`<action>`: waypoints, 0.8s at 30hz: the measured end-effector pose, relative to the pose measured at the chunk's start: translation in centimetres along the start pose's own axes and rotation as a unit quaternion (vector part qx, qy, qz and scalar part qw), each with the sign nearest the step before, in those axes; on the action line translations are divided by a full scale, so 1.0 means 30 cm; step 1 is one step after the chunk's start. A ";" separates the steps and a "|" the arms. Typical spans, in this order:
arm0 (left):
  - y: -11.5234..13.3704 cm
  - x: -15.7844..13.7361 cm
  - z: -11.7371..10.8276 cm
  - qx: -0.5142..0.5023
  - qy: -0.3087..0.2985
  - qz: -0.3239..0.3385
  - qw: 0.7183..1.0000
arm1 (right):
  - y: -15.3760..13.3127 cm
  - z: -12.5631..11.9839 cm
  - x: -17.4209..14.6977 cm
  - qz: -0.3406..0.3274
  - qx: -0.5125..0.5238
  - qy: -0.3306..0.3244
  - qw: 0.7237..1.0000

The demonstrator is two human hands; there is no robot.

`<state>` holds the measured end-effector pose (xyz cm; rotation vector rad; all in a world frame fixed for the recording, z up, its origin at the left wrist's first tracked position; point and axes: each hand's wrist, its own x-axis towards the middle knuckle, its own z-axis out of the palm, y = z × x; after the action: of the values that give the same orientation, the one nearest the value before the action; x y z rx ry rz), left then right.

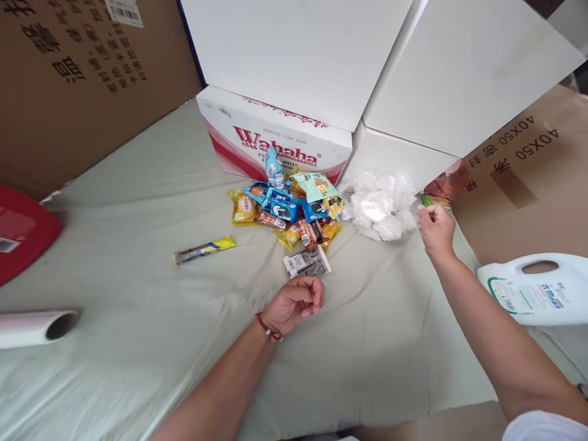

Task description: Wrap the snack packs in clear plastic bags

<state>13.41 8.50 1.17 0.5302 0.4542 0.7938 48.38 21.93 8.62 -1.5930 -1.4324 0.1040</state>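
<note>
My right hand (436, 229) is closed in a pinch at the right, against a small green packet (427, 200) that shows just above the fingertips. Beside it lies a heap of crumpled clear plastic bags (383, 205). My left hand (296, 300) is loosely curled low over the cloth, with nothing visible in it. Just beyond its knuckles is a clear and white snack packet with dark contents (307, 262). Behind that, several blue, yellow and brown snack packets (281, 205) are piled up, with a light green packet (315, 185) on top. A yellow and blue stick-shaped packet (204, 250) lies apart to the left.
A Wahaha water carton (275, 138) and large white boxes (298, 49) stand behind the pile. Brown cartons (92, 122) (519, 171) flank both sides. A white detergent bottle (542, 288) lies right; a red container (27, 233) and a white roll (37, 329) lie left.
</note>
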 end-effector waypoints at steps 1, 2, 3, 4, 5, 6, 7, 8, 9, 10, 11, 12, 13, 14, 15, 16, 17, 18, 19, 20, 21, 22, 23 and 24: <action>0.001 0.003 -0.001 -0.005 0.001 0.009 1.000 | -0.039 0.017 -0.001 -0.052 -0.038 -0.002 0.998; 0.001 0.006 -0.002 -0.008 0.002 0.016 1.000 | -0.077 0.037 -0.007 -0.101 -0.072 -0.015 0.992; -0.001 0.008 -0.004 -0.011 0.003 0.021 1.000 | -0.115 0.062 -0.018 -0.143 -0.103 -0.040 0.984; -0.004 0.011 -0.005 -0.012 0.004 0.025 1.000 | -0.150 0.092 -0.032 -0.176 -0.135 -0.079 0.972; -0.007 0.013 -0.006 -0.011 0.003 0.027 1.000 | -0.182 0.127 -0.048 -0.199 -0.172 -0.130 0.956; -0.011 0.014 -0.006 -0.008 0.001 0.028 1.000 | -0.210 0.167 -0.064 -0.210 -0.214 -0.185 0.936; -0.014 0.016 -0.006 -0.004 -0.001 0.028 1.000 | -0.233 0.211 -0.079 -0.211 -0.260 -0.235 0.912; -0.017 0.018 -0.005 0.002 -0.001 0.029 1.000 | -0.252 0.256 -0.092 -0.204 -0.308 -0.275 0.888; -0.019 0.019 -0.005 0.007 -0.001 0.030 1.000 | -0.267 0.302 -0.101 -0.191 -0.352 -0.303 0.865; -0.021 0.020 -0.004 0.012 0.000 0.032 0.999 | -0.278 0.344 -0.106 -0.175 -0.387 -0.322 0.846; -0.023 0.021 -0.003 0.015 0.001 0.033 0.999 | -0.285 0.381 -0.107 -0.160 -0.410 -0.334 0.833; -0.024 0.021 -0.003 0.018 0.002 0.033 0.999 | -0.290 0.409 -0.104 -0.148 -0.423 -0.342 0.826; -0.024 0.022 -0.004 0.019 0.003 0.033 0.999 | -0.294 0.426 -0.100 -0.140 -0.429 -0.346 0.822; -0.024 0.022 -0.004 0.020 0.001 0.034 0.999 | -0.296 0.431 -0.094 -0.136 -0.435 -0.346 0.820; -0.023 0.022 -0.006 0.019 -0.001 0.035 0.999 | -0.297 0.424 -0.090 -0.134 -0.434 -0.338 0.824; -0.022 0.022 -0.007 0.016 -0.004 0.039 0.999 | -0.298 0.405 -0.087 -0.132 -0.421 -0.320 0.838; -0.020 0.023 -0.009 0.011 -0.008 0.043 0.999 | -0.298 0.377 -0.090 -0.126 -0.392 -0.292 0.863; -0.018 0.024 -0.011 0.005 -0.009 0.050 0.999 | -0.299 0.343 -0.098 -0.115 -0.342 -0.255 0.897; -0.015 0.024 -0.012 -0.002 -0.009 0.058 0.998 | -0.299 0.305 -0.116 -0.096 -0.269 -0.211 0.935; -0.013 0.025 -0.012 -0.009 -0.006 0.066 0.998 | -0.301 0.268 -0.144 -0.069 -0.181 -0.166 0.967; -0.012 0.027 -0.012 -0.013 0.000 0.075 0.997 | -0.302 0.235 -0.183 -0.033 -0.088 -0.130 0.987; -0.011 0.028 -0.011 -0.015 0.008 0.085 0.996 | -0.305 0.209 -0.235 0.012 0.000 -0.102 0.995; -0.012 0.030 -0.009 -0.014 0.022 0.098 0.995 | -0.307 0.193 -0.296 0.059 0.081 -0.085 0.991; -0.014 0.032 -0.007 -0.008 0.039 0.113 0.993 | -0.310 0.186 -0.365 0.106 0.151 -0.088 0.979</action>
<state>14.12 9.05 0.57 0.5423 0.4651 1.0368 34.83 14.95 6.35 -1.5040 -1.3020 0.5752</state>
